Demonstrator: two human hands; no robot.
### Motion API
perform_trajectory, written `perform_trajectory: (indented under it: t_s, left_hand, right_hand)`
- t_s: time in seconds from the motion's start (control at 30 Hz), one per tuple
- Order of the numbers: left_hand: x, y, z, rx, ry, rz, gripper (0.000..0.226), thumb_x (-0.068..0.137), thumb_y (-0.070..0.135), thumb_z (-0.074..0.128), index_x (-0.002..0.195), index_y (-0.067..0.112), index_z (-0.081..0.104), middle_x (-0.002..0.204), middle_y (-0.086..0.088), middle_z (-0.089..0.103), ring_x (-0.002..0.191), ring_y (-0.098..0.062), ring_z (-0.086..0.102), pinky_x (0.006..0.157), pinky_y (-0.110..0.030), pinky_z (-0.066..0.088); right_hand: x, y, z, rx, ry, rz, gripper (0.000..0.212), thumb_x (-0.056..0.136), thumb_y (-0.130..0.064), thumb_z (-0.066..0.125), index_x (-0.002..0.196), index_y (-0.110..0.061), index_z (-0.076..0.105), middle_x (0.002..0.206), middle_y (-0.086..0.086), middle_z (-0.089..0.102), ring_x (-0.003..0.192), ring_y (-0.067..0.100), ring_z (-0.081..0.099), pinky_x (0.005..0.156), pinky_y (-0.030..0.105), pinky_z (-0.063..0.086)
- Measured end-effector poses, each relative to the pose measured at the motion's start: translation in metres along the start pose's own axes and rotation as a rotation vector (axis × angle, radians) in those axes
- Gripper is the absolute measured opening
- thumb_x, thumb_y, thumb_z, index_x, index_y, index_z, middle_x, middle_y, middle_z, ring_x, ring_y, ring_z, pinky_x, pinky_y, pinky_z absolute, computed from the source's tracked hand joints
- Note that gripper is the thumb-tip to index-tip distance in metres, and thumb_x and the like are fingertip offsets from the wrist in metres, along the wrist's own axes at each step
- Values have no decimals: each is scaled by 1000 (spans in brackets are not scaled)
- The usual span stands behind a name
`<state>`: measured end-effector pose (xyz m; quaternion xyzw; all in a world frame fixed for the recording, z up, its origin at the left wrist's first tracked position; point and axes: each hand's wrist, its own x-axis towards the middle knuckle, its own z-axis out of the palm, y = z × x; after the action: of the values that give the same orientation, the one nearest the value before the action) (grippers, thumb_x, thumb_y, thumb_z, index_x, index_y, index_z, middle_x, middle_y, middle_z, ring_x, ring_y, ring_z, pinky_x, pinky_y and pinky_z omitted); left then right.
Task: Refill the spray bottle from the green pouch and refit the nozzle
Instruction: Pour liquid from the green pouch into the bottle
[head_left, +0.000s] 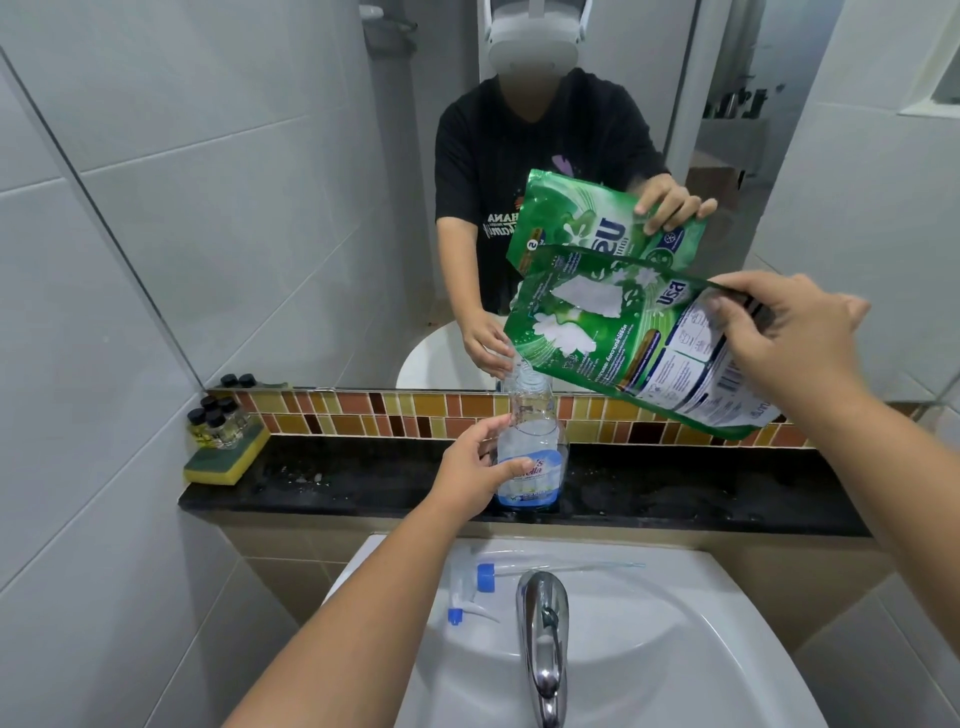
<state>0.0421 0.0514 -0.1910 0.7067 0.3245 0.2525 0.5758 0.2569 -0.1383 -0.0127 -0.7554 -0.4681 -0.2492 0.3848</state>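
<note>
Now the left hand (475, 460) is gripping the clear spray bottle (530, 452) standing on the black ledge (675, 488) behind the sink (649, 649). Right hand (779, 327) is pinching the green pouch (634, 338) by its top corner, tilting it w/ the low corner over the bottle's mouth. Nozzle (470, 592) is lying on the sink rim, left of the tap (543, 639).

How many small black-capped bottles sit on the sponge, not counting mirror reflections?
4 visible small bottles, clustered on the sponge at the ledge's left end: back-left, back-right, front-left, front-right. More may be hidden behind them; the caps above are reflections.
</note>
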Motion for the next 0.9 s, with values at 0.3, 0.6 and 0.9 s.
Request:
perform_trajectory:
  t_s: [0.3,0.6,0.9]
  left_hand:
    - [1,-2,1,15,2,6,63,74,23,83,129,34,56,109,30,56,99,12,51,88,-22,49]
    - [2,-4,1,3,-4,-5,62,73,23,84,127,36,56,110,29,57,101,12,50,94,-29,49]
    - [-1,-2,1,-20,-3,13,62,74,23,84,128,35,56,118,20,58,109,-1,52,87,-17,48]
  right_hand:
    - [-13,4,6,11,39,31,23,85,-35,54,99,-27,71,85,-8,67,90,25,58,74,36,16]
    - [-18,12,8,59,36,119,23,86,-41,52,99,-32,68,82,-10,62,89,17,53,73,34,15]
    - [-14,16,5,4,-11,181,22,84,-47,49,94,-36,65,78,-10,64,89,17,53,75,33,16]
